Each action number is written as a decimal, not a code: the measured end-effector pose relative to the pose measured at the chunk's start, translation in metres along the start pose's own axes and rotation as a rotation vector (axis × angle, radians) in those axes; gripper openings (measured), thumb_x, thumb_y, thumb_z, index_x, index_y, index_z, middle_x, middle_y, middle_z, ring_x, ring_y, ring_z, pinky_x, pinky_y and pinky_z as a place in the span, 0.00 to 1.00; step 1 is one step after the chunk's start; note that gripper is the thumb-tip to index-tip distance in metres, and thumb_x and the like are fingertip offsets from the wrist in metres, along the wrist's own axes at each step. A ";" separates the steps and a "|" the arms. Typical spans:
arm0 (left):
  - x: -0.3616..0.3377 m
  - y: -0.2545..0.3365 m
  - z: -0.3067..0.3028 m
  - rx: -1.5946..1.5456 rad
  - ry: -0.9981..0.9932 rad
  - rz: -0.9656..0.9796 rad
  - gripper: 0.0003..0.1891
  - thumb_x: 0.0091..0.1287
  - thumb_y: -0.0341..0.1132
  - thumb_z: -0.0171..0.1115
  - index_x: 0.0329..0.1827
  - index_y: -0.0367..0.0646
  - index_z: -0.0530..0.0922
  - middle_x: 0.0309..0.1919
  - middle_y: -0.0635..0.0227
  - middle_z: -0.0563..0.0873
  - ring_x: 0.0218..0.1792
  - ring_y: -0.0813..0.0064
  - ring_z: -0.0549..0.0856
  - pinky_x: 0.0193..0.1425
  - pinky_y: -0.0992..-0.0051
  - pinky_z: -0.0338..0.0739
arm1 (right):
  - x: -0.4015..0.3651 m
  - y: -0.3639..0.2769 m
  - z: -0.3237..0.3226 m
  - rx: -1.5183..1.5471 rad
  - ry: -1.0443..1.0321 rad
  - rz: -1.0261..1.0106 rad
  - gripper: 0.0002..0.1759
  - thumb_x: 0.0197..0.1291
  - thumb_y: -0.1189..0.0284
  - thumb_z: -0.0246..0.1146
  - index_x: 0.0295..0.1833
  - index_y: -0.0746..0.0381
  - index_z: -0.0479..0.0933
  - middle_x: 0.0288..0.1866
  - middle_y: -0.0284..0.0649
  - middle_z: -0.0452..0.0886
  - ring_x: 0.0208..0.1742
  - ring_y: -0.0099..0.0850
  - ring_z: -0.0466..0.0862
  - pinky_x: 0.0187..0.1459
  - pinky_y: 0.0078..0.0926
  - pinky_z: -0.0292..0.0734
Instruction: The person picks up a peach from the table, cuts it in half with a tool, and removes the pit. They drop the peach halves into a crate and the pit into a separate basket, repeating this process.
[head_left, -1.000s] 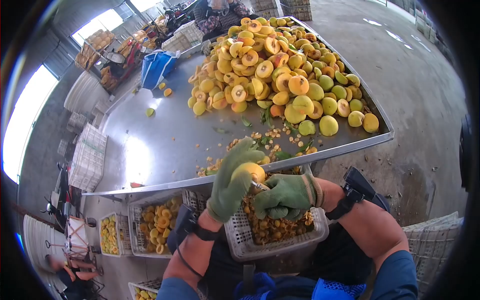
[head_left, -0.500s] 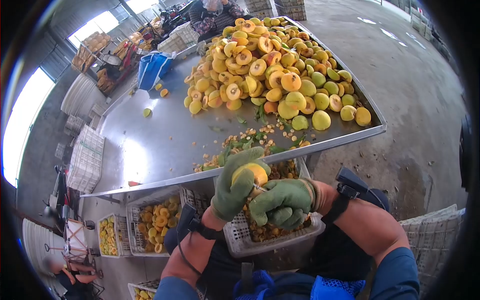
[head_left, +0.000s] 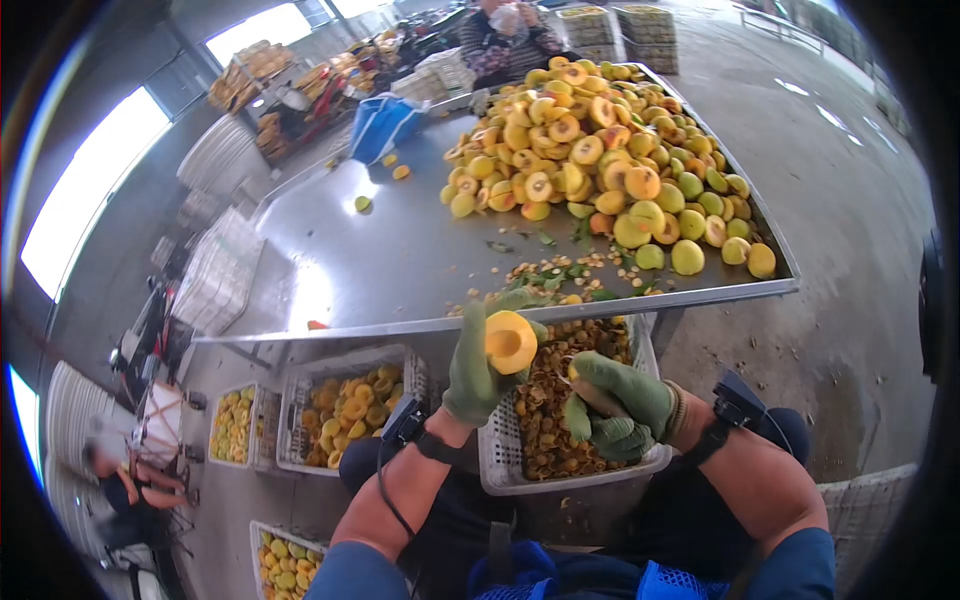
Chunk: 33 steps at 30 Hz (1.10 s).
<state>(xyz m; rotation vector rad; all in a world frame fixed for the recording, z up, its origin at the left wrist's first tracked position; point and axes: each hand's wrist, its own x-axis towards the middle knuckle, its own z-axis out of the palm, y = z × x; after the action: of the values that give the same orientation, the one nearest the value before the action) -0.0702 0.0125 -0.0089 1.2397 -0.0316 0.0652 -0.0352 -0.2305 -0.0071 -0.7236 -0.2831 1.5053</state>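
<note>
My left hand (head_left: 476, 365), in a green glove, holds a yellow peach half (head_left: 510, 342) with its hollowed cut face showing. To its right, my right hand (head_left: 622, 405), also gloved, is closed around a small tool with a brownish handle (head_left: 598, 398); a bit of yellow shows at the tool's tip. The two hands are apart. Below them stands a white crate (head_left: 575, 484) holding brown pits and scraps. A large heap of halved peaches (head_left: 590, 150) lies on the metal table (head_left: 400, 260) beyond, with small pits and leaves near its front edge.
Crates of peach halves (head_left: 350, 408) stand at the lower left, with another crate (head_left: 285, 565) below. A blue bag (head_left: 385, 128) lies on the table's far left. One person (head_left: 505, 45) is behind the table; another person (head_left: 135, 490) sits at the far left.
My hands have separated, the right one moving away with the tool. The peach half now shows its hollowed face. The whole view has shifted, with the table lower and further right.
</note>
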 end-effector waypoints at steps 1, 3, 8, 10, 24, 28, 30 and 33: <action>-0.004 -0.001 -0.005 -0.005 0.036 -0.015 0.38 0.80 0.68 0.41 0.70 0.41 0.75 0.43 0.59 0.90 0.30 0.78 0.87 0.30 0.79 0.83 | 0.001 0.003 0.002 -0.022 0.031 0.001 0.45 0.75 0.32 0.45 0.37 0.67 0.82 0.12 0.27 0.66 0.07 0.19 0.62 0.08 0.18 0.56; -0.012 -0.001 -0.015 -0.010 0.107 -0.052 0.39 0.79 0.69 0.43 0.69 0.42 0.77 0.43 0.60 0.90 0.30 0.78 0.87 0.28 0.79 0.82 | 0.003 0.010 0.004 -0.060 0.090 -0.005 0.48 0.73 0.29 0.44 0.37 0.67 0.83 0.11 0.27 0.66 0.07 0.20 0.62 0.08 0.18 0.56; -0.041 0.037 -0.097 0.516 0.216 -0.229 0.28 0.79 0.58 0.54 0.66 0.42 0.80 0.47 0.62 0.90 0.44 0.73 0.88 0.46 0.74 0.84 | -0.013 -0.002 0.040 -0.253 0.153 0.137 0.47 0.75 0.32 0.41 0.45 0.66 0.86 0.20 0.31 0.75 0.15 0.21 0.71 0.15 0.18 0.65; -0.049 0.047 -0.177 0.872 0.138 -0.257 0.25 0.76 0.52 0.59 0.63 0.41 0.81 0.50 0.58 0.89 0.54 0.62 0.88 0.61 0.67 0.83 | -0.023 -0.007 0.062 -0.426 0.255 0.092 0.45 0.77 0.35 0.40 0.49 0.65 0.86 0.21 0.31 0.74 0.16 0.23 0.71 0.17 0.20 0.67; 0.180 0.011 -0.097 1.545 0.252 0.417 0.23 0.72 0.46 0.63 0.64 0.40 0.80 0.53 0.44 0.87 0.56 0.48 0.87 0.61 0.58 0.81 | -0.006 0.015 0.043 -1.189 0.635 -0.401 0.15 0.70 0.62 0.66 0.41 0.63 0.76 0.30 0.47 0.82 0.32 0.45 0.85 0.37 0.41 0.78; 0.305 -0.019 -0.072 1.752 0.225 0.457 0.37 0.70 0.49 0.64 0.80 0.46 0.66 0.67 0.46 0.81 0.66 0.45 0.81 0.68 0.54 0.77 | -0.010 -0.004 0.031 -1.075 0.746 -0.382 0.14 0.69 0.62 0.66 0.45 0.62 0.76 0.32 0.49 0.83 0.35 0.52 0.85 0.37 0.44 0.78; 0.340 -0.024 -0.059 1.864 0.083 0.404 0.40 0.68 0.51 0.64 0.82 0.48 0.63 0.69 0.47 0.80 0.67 0.45 0.80 0.68 0.54 0.76 | -0.012 -0.018 0.025 -1.040 0.776 -0.343 0.14 0.69 0.62 0.66 0.45 0.62 0.76 0.34 0.50 0.84 0.36 0.52 0.85 0.38 0.44 0.79; 0.362 -0.023 -0.025 2.031 -0.120 0.120 0.43 0.65 0.53 0.66 0.83 0.50 0.63 0.69 0.49 0.80 0.68 0.49 0.81 0.65 0.53 0.77 | -0.010 -0.031 0.009 -1.090 0.842 -0.377 0.16 0.70 0.58 0.65 0.47 0.61 0.78 0.38 0.50 0.86 0.39 0.50 0.87 0.42 0.46 0.80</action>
<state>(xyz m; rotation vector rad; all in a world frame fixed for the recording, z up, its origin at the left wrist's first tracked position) 0.2924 0.0402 -0.0170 3.2720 -0.1697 0.1317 -0.0168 -0.2355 0.0208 -1.9521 -0.5483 0.4887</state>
